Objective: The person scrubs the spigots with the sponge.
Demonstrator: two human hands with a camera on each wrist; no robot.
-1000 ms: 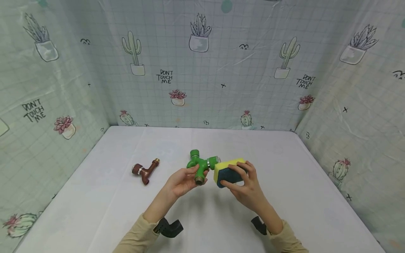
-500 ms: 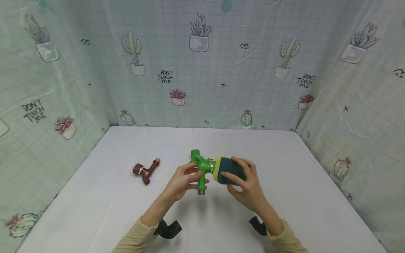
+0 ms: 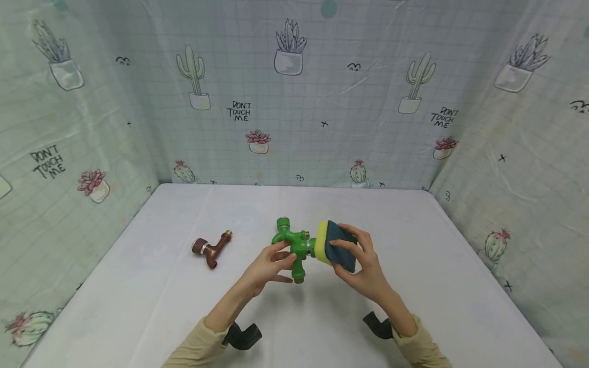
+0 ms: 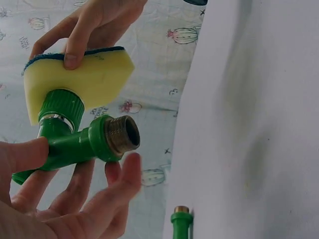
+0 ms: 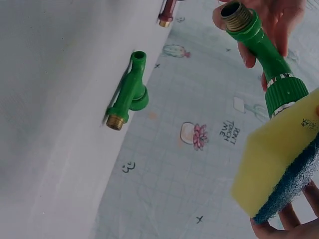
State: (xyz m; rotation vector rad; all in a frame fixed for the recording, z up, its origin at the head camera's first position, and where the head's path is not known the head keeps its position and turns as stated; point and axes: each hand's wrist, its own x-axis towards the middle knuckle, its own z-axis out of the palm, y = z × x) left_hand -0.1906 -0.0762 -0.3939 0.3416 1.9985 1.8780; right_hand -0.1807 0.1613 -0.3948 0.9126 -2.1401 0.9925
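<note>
My left hand (image 3: 271, 263) holds a green tap (image 3: 299, 249) above the table, its thumb and fingers around the body, as the left wrist view shows. The tap's threaded brass outlet (image 4: 123, 135) points away from the palm. In my right hand (image 3: 365, 266) is a sponge (image 3: 340, 245) with a yellow foam side and a dark blue scouring side. Its yellow foam (image 4: 75, 79) lies against the ribbed green knob (image 4: 61, 105) of the tap. Behind the held tap, a second green tap (image 5: 128, 92) rests on the table, partly hidden in the head view.
A brown tap (image 3: 212, 251) lies to the left on the white table (image 3: 138, 306). Cloth printed with cacti (image 3: 290, 102) hangs around the back and sides. Black wrist mounts (image 3: 244, 336) stick out beneath both forearms.
The left hand has turned the held tap so its outlet points down. The right hand has rotated the sponge, bringing the yellow side against the knob. The brown tap has stayed put.
</note>
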